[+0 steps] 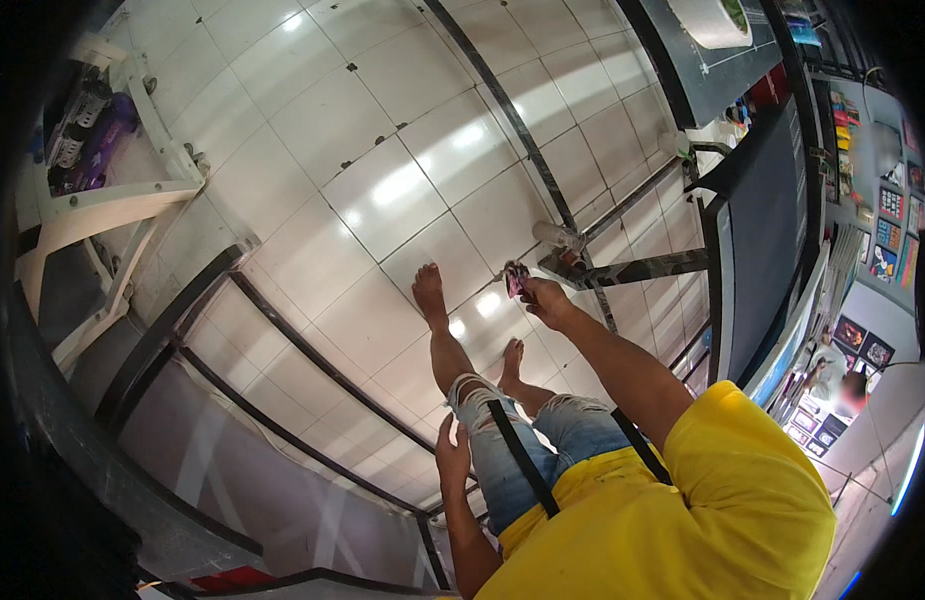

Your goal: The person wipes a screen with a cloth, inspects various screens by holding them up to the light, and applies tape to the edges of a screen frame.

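My right hand (547, 302) reaches out over the tiled floor, its fingers closed on a small pink and dark crumpled packet (516, 280). What kind of packet it is, I cannot make out. Close to it, a clear plastic container (559, 236) lies by the crossing of the black metal bars. My left hand (452, 458) hangs beside my left knee, fingers loosely apart and nothing in them.
Black metal rails (327, 365) run along the left, near a white wooden frame (132, 205) with dark and purple bottles (100, 140). A dark-topped table (762, 245) stands on the right. Beyond it are shelves of goods (887, 225). A metal bar (507, 105) crosses the tiles (312, 180).
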Demonstrator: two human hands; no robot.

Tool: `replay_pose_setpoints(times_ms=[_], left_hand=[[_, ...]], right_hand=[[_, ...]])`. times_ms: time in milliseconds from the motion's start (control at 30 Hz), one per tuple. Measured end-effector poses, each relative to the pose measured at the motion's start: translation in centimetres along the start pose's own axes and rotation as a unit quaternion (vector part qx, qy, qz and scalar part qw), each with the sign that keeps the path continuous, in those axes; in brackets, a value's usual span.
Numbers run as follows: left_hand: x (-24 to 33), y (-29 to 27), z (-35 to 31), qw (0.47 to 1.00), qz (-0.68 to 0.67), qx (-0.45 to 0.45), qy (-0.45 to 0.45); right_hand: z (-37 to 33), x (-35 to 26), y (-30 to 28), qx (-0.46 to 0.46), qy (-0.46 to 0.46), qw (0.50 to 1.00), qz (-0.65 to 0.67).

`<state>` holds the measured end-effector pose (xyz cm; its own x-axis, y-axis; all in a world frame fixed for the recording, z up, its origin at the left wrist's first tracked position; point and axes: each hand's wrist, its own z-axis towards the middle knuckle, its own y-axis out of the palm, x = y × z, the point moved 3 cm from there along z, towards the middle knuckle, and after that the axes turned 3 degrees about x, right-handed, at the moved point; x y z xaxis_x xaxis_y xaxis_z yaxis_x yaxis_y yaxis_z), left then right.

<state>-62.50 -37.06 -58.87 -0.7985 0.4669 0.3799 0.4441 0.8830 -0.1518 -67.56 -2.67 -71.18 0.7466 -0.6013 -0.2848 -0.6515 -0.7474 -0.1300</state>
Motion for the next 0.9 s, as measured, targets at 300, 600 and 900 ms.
replay_pose_setpoints(times_ms=[300,600,900], left_hand=[[-3.3,0.4,0.6,0.995,0.000,-0.095,-0.017],[-0.4,-1.8,2.5,0.999,-0.026,-0.028,-0.001],[10.1,-1.6,3.0,0.995,-0.049,-0.027,0.086]], right_hand=[[7.4,-2.4,-11.8,0.148,-0.129,0.950,0.242],[1.4,1.2,-7.7,0.179,-0.073,0.976,0.100],[-27.1,-2.0,-0.4,-0.076,-0.434,0.815,-0.377]])
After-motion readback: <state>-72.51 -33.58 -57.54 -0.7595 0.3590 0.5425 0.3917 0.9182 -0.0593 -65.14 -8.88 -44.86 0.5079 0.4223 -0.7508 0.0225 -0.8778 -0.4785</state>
